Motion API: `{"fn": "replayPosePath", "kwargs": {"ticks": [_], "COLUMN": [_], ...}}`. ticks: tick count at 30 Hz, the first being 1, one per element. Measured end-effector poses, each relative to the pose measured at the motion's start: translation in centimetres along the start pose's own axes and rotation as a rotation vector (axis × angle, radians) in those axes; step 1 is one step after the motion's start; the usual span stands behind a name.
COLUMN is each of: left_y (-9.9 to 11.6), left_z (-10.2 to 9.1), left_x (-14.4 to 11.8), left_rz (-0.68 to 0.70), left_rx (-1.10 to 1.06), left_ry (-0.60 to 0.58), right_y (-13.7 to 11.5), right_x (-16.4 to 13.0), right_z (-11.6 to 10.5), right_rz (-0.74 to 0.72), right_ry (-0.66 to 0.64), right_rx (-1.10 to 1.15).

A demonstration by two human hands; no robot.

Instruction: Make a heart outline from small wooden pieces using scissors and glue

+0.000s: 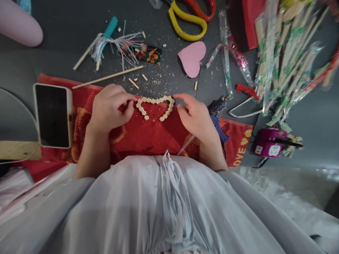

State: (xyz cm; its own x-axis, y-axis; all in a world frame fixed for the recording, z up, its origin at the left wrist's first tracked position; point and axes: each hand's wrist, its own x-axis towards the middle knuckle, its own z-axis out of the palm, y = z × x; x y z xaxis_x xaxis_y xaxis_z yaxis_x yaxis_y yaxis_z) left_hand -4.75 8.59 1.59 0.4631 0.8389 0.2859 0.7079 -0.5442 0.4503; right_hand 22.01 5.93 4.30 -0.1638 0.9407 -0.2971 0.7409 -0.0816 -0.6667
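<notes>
A heart outline made of small pale wooden bits (pixel 156 106) lies on a red cloth (pixel 143 134), open at its lower tip. My left hand (pixel 109 107) is curled, its thumb and forefinger pinched at the heart's left upper lobe. My right hand (pixel 194 116) lies open on the cloth, forefinger touching the heart's right upper edge. A blue glue gun (pixel 218 116) lies just right of my right hand.
A phone (pixel 53 114) lies left on the cloth. Behind are wooden sticks (pixel 107 77), a tassel (pixel 119 46), a pink paper heart (pixel 192 58), yellow scissors (pixel 186 21), wrapped chopsticks (pixel 286 56) and a purple power strip (pixel 267 143). Sawdust covers the dark table.
</notes>
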Motion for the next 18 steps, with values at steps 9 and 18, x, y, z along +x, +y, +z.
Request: {"fn": "replayPosePath", "kwargs": {"ticks": [9, 18], "left_y": [-0.42, 0.07], "left_z": [0.25, 0.11], "left_x": [-0.22, 0.08], "left_rz": [0.017, 0.051], "left_rx": [0.051, -0.001], "left_ry": [-0.006, 0.060], "right_y": [-0.08, -0.19], "right_x": [-0.02, -0.01], "right_z": [-0.01, -0.05], "right_rz": [-0.012, -0.002], "right_ry": [-0.008, -0.029], "right_rx": [0.018, -0.003]}}
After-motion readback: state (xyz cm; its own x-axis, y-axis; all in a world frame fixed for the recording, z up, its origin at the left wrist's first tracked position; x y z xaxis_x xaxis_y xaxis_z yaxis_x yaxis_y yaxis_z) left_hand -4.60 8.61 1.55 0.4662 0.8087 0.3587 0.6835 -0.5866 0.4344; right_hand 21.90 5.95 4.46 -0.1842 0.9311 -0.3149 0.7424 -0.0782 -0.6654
